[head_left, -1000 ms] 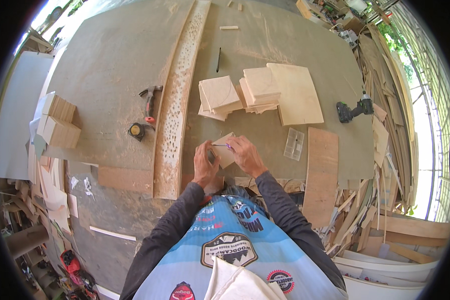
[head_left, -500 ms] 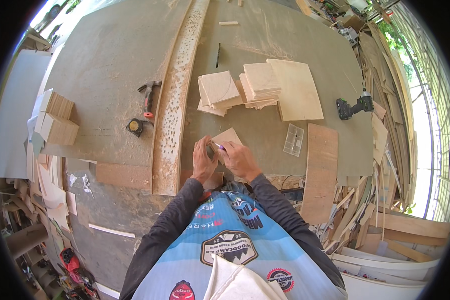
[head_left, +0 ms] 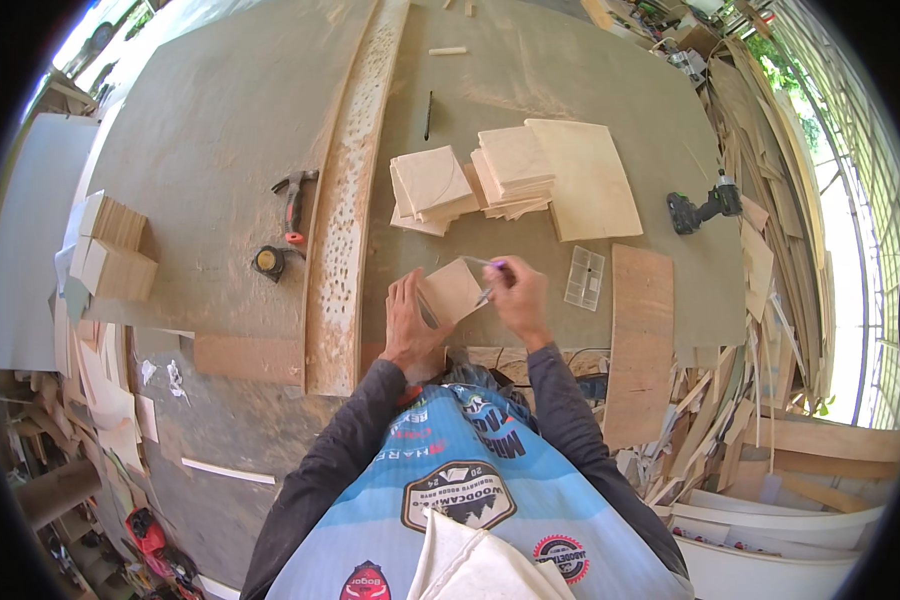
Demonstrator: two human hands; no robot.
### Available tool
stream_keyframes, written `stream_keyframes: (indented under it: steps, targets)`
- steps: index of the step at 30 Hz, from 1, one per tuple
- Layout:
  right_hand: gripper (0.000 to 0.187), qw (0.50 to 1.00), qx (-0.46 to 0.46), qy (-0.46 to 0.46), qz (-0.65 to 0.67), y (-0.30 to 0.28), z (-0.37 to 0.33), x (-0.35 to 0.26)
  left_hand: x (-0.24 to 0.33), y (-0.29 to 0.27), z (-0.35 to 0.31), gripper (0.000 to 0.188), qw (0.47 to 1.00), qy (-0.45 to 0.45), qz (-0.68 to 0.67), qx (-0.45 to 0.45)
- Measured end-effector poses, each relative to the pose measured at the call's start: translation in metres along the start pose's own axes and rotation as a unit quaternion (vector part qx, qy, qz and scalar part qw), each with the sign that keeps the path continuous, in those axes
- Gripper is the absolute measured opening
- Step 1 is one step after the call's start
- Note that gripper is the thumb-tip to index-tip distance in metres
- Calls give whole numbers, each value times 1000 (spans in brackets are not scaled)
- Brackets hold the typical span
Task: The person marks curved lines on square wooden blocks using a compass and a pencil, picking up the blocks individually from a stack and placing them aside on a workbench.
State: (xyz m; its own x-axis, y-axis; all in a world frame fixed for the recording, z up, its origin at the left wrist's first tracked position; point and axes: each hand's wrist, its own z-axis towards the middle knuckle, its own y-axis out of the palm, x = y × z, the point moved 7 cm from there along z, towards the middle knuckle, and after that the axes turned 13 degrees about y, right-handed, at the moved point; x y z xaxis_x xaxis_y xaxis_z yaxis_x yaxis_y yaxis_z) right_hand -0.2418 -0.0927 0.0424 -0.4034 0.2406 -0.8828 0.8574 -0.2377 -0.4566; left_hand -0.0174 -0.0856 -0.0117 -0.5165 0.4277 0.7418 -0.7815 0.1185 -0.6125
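A square piece of light wood [head_left: 452, 292] lies at the near edge of the workbench, turned cornerwise. My left hand [head_left: 407, 318] grips its left side, the fingers along the edge and the thumb at the near corner. In my right hand [head_left: 519, 300] is a drawing compass [head_left: 484, 297] with a purple part, held at the right side of the square. One of its thin legs points toward the far corner, the other toward the right edge. Just beyond are stacked wooden squares [head_left: 432, 183], the top one bearing a curved pencil line, and a second stack [head_left: 515, 160].
A larger wooden panel [head_left: 590, 185] touches the second stack. A clear divided box [head_left: 584, 278], a plywood strip [head_left: 640, 340] and a cordless drill [head_left: 705, 204] lie to the right. Left are a long, hole-marked board [head_left: 342, 215], a hammer [head_left: 293, 205], a tape measure [head_left: 269, 262] and stacked blocks [head_left: 115, 270].
My right hand has moved right, away from my left, carrying the compass to the square's right side. More of the square's face shows. My left hand stays at its left edge.
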Motion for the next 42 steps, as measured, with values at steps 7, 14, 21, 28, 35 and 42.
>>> stream_keyframes:
  steps: [7,14,21,28,35,42]
  targets:
    - [24,981,112,123,102,-89,-48,72,13,8,17,119,996,24,54,-71]
    - [24,946,210,186,160,-101,-119,119,90,-40,99,117,991,131,1,-9]
    - [20,940,206,171,211,-75,-115,88,130,-59,220,115,967,231,68,83]
    - [27,960,171,141,169,-57,-106,64,59,-60,129,85,989,79,-45,119]
    - [24,999,37,14,22,-13,-67,13,-39,-4,-6,77,997,-68,-37,26]
    - [20,986,-83,-111,-93,44,-39,-20,-31,5,-11,83,996,-28,-37,73]
